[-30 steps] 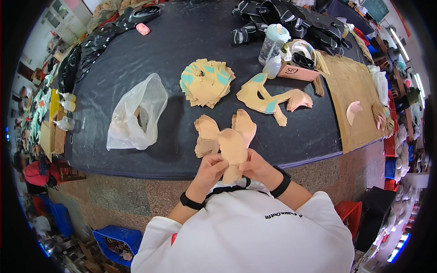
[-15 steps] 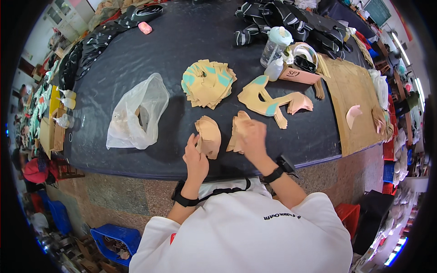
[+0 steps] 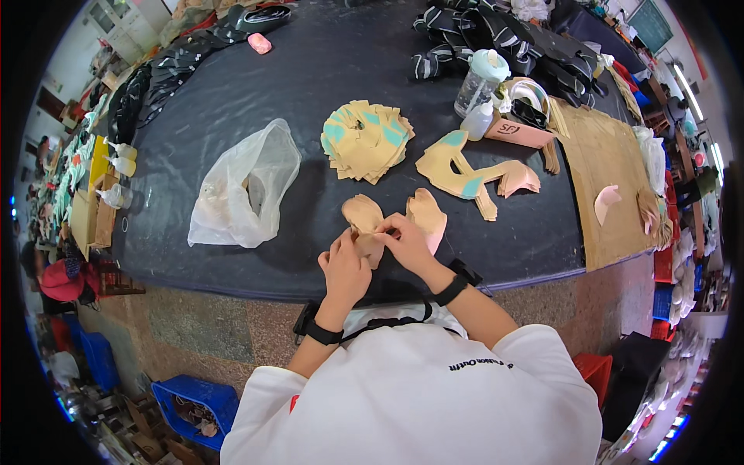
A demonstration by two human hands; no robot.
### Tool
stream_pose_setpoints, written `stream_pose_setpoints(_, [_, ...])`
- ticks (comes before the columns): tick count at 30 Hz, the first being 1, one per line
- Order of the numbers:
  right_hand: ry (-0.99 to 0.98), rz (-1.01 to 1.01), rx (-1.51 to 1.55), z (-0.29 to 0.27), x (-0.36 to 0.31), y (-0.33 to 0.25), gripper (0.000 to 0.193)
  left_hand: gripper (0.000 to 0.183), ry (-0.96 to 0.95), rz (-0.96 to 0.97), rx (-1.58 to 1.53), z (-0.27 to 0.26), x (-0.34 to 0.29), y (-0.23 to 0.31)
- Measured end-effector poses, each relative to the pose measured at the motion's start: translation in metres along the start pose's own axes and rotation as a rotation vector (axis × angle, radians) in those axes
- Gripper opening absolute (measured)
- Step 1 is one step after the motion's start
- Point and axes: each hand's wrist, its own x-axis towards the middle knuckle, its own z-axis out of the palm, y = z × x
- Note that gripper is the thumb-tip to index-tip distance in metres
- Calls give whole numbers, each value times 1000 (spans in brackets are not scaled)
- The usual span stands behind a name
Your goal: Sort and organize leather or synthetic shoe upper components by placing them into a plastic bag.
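A tan, rounded leather cut piece (image 3: pixel 363 221) is pinched between left hand (image 3: pixel 345 267) and right hand (image 3: pixel 407 242) — edges are best kept aligned, grip light, just above the black worktop (image 3: pixel 310 85).

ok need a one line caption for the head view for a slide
Both hands, left hand and right hand, pinch a tan cut-out piece at the black table edge.

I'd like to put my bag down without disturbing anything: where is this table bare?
The dark table is bare between the pink block and the tan stack, and left of the plastic bag. It is crowded around both hands and by the bottle and box.
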Motion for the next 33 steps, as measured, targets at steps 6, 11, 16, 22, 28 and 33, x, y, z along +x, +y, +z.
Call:
stream_pose_setpoints(6, [-20,130,256,-50,-4,-44,8,48,-129,85,-3,-32,14,6])
stream_pose_setpoints(11, [-79,-46,-50,-72,-6,-95,7,23,-179,213,-497,-63,28,30])
stream_pose_setpoints(16, [-56,-366,-251,-74,-8,-114,12,28,-472,-145,-1012,-65,37,54])
stream_pose_setpoints(22, [49,-783,-541,-77,-13,-115,18,30,-393,-486,-1356,-63,34,79])
stream_pose_setpoints(28, [-23,-420,-242,-88,-13,-131,15,16,-346,-25,-1065,-85,26,77])
stream_pose_setpoints(33, [-271,-155,55,-96,-13,-145,15,11,-350,63,-988,-88,24,76])
